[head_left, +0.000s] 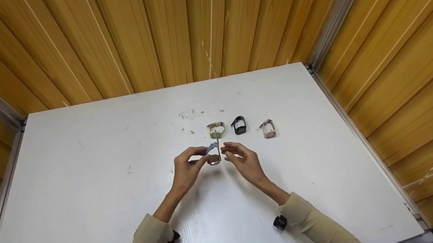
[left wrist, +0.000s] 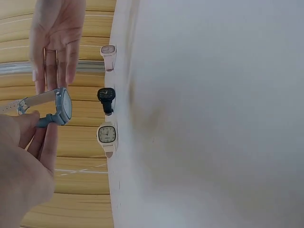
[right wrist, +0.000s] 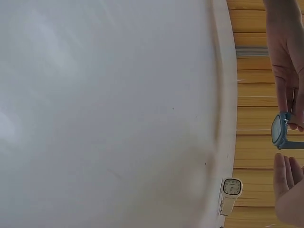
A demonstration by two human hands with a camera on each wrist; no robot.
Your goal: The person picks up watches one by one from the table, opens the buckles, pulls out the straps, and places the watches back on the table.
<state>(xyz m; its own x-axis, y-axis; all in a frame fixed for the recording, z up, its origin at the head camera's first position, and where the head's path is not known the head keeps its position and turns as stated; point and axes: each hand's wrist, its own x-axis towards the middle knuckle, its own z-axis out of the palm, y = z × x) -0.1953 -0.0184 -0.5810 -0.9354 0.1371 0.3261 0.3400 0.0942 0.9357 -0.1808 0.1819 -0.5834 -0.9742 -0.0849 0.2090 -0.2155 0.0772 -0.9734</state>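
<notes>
A blue wristwatch (head_left: pixel 214 158) is held up over the table, its strap bent round and its ends apart. My left hand (head_left: pixel 187 169) pinches it between thumb and fingers; in the left wrist view those fingers (left wrist: pixel 49 147) grip the strap close to the case. On the other side, my right hand (head_left: pixel 246 163) is beside the strap with its fingers extended, holding nothing. Whether its fingertips touch the strap is unclear. In the right wrist view the blue watch (right wrist: pixel 279 130) shows its dial, with the right hand (right wrist: pixel 290 187) just below it.
Beyond the hands, a cream watch (head_left: pixel 216 130), a black watch (head_left: pixel 239 125) and a pink watch (head_left: pixel 269 129) stand in a loose row on the white table (head_left: pixel 77 184). Wood-patterned walls (head_left: pixel 166 28) enclose the table's back and sides.
</notes>
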